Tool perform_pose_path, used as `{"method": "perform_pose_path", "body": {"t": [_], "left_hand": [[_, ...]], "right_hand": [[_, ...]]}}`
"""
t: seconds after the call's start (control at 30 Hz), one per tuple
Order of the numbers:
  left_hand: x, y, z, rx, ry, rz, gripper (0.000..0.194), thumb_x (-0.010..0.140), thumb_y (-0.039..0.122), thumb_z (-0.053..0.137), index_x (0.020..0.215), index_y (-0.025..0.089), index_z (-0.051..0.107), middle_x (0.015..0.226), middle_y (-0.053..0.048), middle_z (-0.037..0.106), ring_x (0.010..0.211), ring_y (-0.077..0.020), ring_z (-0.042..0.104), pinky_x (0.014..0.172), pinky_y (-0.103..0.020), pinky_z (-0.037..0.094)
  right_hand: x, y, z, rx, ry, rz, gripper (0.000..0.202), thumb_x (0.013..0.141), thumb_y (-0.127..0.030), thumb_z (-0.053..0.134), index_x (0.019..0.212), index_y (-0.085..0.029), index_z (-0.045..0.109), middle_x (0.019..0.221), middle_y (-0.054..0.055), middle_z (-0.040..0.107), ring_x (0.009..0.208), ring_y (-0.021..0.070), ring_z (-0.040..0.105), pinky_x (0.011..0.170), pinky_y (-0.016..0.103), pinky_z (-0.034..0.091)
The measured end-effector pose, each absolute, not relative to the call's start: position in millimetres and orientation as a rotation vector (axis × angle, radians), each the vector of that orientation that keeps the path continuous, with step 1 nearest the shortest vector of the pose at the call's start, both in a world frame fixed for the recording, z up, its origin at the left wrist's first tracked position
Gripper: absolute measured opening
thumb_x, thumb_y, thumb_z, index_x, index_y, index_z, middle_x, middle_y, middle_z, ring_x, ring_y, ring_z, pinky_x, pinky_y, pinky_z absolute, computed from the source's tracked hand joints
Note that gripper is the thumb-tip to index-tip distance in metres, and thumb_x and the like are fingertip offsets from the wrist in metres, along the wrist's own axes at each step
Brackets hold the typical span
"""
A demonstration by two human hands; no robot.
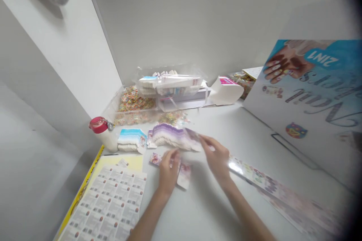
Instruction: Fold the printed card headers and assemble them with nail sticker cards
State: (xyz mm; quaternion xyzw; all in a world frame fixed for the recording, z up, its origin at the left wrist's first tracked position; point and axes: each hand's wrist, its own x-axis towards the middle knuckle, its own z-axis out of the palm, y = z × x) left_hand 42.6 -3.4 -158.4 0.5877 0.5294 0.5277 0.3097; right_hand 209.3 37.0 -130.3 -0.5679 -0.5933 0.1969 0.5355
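On a pale grey tabletop (209, 207), I am pinching a dark purple flat card (192, 134) in my right grip (217, 155), holding it at the near-right end of a long overlapping row of purple-and-white paper cards (169, 134). My left grip (169, 167) is curling over a small purple patterned card (155, 159) — whether its fingertips are closing on anything, I cannot tell. A pink-and-white card (184, 176) is lying just beside it. I am apparently working partway through: these two are lying apart from the row, while many purple cards are sitting unseparated — too blurred to count. A blue-and-white card stack (130, 140) is standing untouched, and a white sheet of printed labels (113, 199) is lying largely filled.
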Motion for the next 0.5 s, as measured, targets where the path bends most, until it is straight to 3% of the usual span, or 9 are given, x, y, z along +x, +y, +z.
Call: {"method": "perform_pose_path", "body": {"t": [0.17,0.3,0.4,0.5], "left_hand": [[42,0,-161,1.347,1.323,1.4,0.04,0.09,0.046,0.044,0.099,0.014,0.066,0.086,-0.008,0.07,0.087,-0.0231,0.064,0.078,-0.031,0.048],[40,5,-161,1.204,1.248,1.429,0.041,0.086,0.048,0.05,0.106,0.016,0.064,0.092,-0.008,0.071,0.094,-0.023,0.063,0.08,-0.029,0.048],[38,7,-159,1.115,1.194,1.439,0.039,0.082,0.045,0.053,0.108,0.018,0.064,0.092,-0.006,0.071,0.092,-0.0215,0.064,0.081,-0.029,0.048],[37,7,-157,1.052,1.154,1.411,0.038,0.081,0.042,0.054,0.107,0.018,0.064,0.087,-0.004,0.07,0.086,-0.0206,0.064,0.078,-0.03,0.048]], "right_hand": [[181,22,-120,-1.114,-1.169,1.259,0.039,0.07,-0.035,0.071,0.103,-0.02,0.059,0.082,0.001,0.066,0.063,0.0155,0.063,0.061,0.029,0.051],[173,21,-124,-1.111,-1.188,1.562,0.046,0.064,-0.035,0.073,0.101,-0.021,0.05,0.077,-0.004,0.06,0.051,0.0124,0.059,0.051,0.028,0.05],[176,22,-123,-1.143,-1.33,1.48,0.046,0.069,-0.039,0.069,0.107,-0.023,0.047,0.078,-0.003,0.059,0.053,0.0147,0.061,0.05,0.028,0.05],[181,22,-121,-1.15,-1.604,1.123,0.041,0.082,-0.037,0.058,0.12,-0.026,0.049,0.088,0.001,0.058,0.058,0.0129,0.058,0.054,0.028,0.049]]}}
